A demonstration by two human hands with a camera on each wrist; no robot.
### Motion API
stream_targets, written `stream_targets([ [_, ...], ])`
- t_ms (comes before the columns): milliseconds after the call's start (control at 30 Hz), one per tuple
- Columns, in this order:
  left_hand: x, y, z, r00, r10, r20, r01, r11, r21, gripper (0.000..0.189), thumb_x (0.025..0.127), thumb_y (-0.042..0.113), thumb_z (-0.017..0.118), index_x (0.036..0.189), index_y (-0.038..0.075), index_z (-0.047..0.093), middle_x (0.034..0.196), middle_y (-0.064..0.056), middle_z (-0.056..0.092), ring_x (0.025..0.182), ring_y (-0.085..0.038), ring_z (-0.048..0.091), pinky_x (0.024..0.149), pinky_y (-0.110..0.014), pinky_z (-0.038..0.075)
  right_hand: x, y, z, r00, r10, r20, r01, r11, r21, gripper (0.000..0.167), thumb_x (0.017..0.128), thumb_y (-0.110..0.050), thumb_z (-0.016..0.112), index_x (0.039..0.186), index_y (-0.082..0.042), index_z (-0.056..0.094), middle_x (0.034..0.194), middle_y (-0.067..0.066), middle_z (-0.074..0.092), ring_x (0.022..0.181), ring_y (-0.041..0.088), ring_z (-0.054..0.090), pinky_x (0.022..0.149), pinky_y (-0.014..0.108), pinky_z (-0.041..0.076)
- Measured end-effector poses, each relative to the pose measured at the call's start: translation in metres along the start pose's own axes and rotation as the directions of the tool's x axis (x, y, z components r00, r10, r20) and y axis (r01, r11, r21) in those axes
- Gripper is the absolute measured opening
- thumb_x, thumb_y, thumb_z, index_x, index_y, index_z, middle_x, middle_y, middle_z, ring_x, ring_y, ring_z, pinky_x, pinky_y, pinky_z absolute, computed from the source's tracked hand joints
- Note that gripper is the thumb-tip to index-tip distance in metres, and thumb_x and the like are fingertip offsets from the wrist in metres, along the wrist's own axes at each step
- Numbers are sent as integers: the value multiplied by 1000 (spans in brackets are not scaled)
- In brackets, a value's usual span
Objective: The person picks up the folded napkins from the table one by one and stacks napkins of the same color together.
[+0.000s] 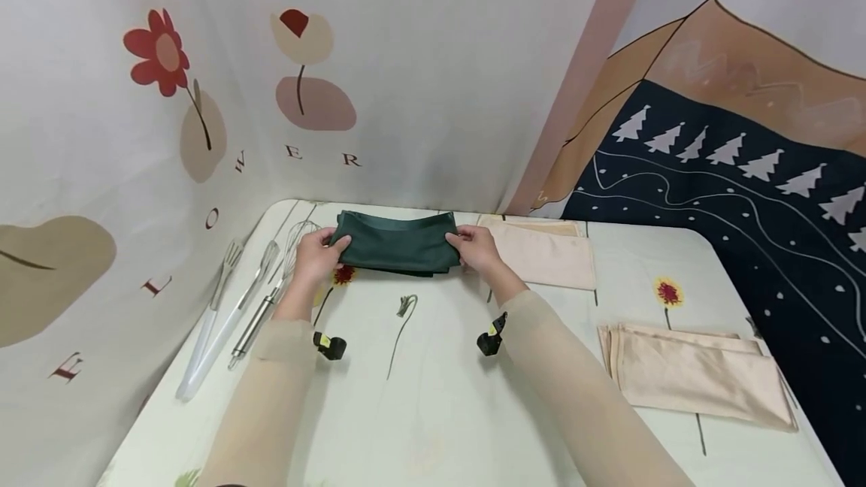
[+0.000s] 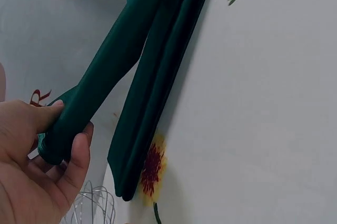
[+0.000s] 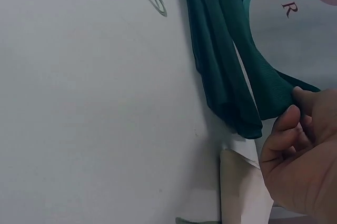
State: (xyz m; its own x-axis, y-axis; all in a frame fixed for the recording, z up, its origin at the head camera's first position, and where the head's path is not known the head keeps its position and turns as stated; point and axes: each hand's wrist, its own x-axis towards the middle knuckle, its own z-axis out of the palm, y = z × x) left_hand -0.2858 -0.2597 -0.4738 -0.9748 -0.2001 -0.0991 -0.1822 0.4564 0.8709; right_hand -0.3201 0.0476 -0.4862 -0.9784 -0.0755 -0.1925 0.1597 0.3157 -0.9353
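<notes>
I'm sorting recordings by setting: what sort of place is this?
Probably a staged indoor corner, judging by the white flower-printed backdrop, the navy tree-printed panel beside it, and the pale flower-printed tabletop.

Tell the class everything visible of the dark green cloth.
The dark green cloth looks smooth, faintly shiny, and is folded into a layered, roughly rectangular shape. The left grip pinches one end, the right grip the other, at the far side of the table. Wrist views show a gap between layers.
</notes>
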Motion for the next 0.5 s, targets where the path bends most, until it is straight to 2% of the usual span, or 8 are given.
stream_targets([
  [167, 8, -4, 1, 1000, -10, -25, 10, 1000, -6, 40, 103, 28, 61, 137, 7, 62, 131, -19, 61, 101, -33, 67, 75, -30, 60, 9, 2, 5, 1000, 22, 1, -22, 1000, -9, 43, 102, -27, 64, 139, -7, 60, 94, 4, 61, 56, 12, 49, 55, 28, 42],
  [267, 12, -6, 3, 999, -15, -39, 15, 1000, 3, 39, 103, 28, 61, 136, 6, 62, 130, -19, 61, 102, -34, 66, 78, -35, 60, 14, 6, 7, 999, 50, 13, -50, 999, -14, 42, 102, -27, 63, 139, -9, 60, 89, 4, 61, 56, 13, 50, 53, 28, 40],
  [400, 16, -9, 4, 999, -4, -50, 6, 999, 43, 41, 104, 28, 60, 138, 5, 61, 131, -20, 60, 101, -36, 67, 80, -39, 60, 19, 8, 9, 997, 66, 31, -66, 998, 1, 32, 103, -27, 62, 130, -11, 66, 73, 1, 56, 55, 15, 49, 51, 31, 36],
  [500, 18, -11, 3, 998, 2, -65, 3, 998, 68, 42, 104, 28, 60, 138, 4, 61, 130, -21, 60, 97, -36, 68, 79, -39, 60, 21, 8, 12, 997, 61, 47, -61, 998, 9, 31, 103, -27, 61, 128, -10, 65, 73, 2, 56, 55, 15, 48, 51, 31, 37],
])
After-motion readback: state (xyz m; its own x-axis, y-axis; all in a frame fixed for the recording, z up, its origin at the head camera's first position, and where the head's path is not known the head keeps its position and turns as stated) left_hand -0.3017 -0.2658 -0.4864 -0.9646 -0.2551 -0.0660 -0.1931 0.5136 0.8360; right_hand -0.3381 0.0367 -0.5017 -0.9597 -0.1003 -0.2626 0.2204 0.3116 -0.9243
